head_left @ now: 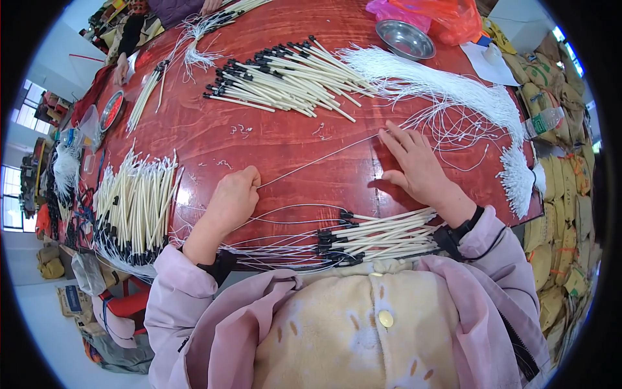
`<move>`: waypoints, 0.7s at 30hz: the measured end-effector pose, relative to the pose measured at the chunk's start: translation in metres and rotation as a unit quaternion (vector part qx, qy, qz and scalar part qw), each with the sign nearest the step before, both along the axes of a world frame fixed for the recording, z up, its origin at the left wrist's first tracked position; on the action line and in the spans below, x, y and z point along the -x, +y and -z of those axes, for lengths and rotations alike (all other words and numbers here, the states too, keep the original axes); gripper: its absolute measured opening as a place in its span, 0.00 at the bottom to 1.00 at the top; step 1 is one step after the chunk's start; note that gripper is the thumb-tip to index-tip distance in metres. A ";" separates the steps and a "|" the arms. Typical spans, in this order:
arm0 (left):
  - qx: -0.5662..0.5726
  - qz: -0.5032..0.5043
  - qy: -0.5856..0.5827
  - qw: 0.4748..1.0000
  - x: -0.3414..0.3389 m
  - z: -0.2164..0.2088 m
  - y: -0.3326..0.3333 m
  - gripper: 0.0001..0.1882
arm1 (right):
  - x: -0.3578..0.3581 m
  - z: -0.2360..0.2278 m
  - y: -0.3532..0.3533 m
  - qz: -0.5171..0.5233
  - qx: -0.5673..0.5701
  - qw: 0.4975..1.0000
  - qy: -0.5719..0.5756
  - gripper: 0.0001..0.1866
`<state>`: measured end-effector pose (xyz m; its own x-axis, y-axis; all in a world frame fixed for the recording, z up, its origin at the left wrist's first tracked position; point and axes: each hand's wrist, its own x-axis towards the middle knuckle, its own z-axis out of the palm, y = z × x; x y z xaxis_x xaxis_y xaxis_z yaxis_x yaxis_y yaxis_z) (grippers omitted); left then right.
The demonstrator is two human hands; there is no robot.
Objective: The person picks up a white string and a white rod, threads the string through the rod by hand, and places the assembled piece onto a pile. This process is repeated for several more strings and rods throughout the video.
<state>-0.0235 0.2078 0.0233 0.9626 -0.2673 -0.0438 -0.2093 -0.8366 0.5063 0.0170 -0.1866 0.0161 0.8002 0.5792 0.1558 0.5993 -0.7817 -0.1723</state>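
Observation:
A thin white cord point(317, 157) is stretched across the red table, running from my left hand point(232, 200) toward my right hand point(418, 165). My left fingers are closed around its near end. My right hand is spread over the table, fingers apart, with its fingertips by the cord's far part. Just beyond it lies a long bundle of white cords point(447, 84), with loose strands trailing toward my fingers. Close to my body, between my forearms, rests a pile of cream sticks point(382, 240) with black end pieces and white cords trailing left.
More black-tipped cream sticks point(285, 76) lie mid-table, and another stack point(136, 207) sits left. A metal bowl point(405, 40) stands far right beside pink and orange plastic bags point(440, 16). Another person's hand point(121, 69) shows at far left. Stacked sacks point(557, 214) stand right of the table.

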 end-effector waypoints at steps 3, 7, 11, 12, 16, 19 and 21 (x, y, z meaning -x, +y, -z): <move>0.001 0.004 -0.006 1.000 0.000 0.001 0.000 0.04 | -0.009 -0.010 0.016 0.000 0.006 1.000 -0.016 0.45; 0.008 0.004 -0.007 1.000 0.000 0.001 -0.001 0.05 | -0.009 0.005 0.020 -0.014 0.035 0.999 -0.013 0.45; 0.021 -0.011 -0.009 1.000 -0.004 0.004 0.003 0.05 | 0.002 -0.002 0.011 -0.018 0.064 0.998 0.018 0.45; 0.029 -0.010 -0.012 0.999 -0.008 0.006 0.002 0.05 | 0.006 -0.005 0.006 -0.009 0.074 0.997 0.030 0.45; -0.014 -0.015 -0.015 1.000 -0.018 0.011 -0.006 0.05 | 0.021 -0.008 -0.008 -0.015 0.063 0.997 0.038 0.45; -0.028 -0.014 0.002 0.999 -0.022 0.010 -0.004 0.05 | 0.023 -0.008 -0.006 -0.012 0.068 0.997 0.039 0.46; -0.037 -0.016 0.011 0.999 -0.026 0.006 -0.002 0.05 | 0.023 -0.006 -0.006 -0.012 0.068 0.997 0.040 0.47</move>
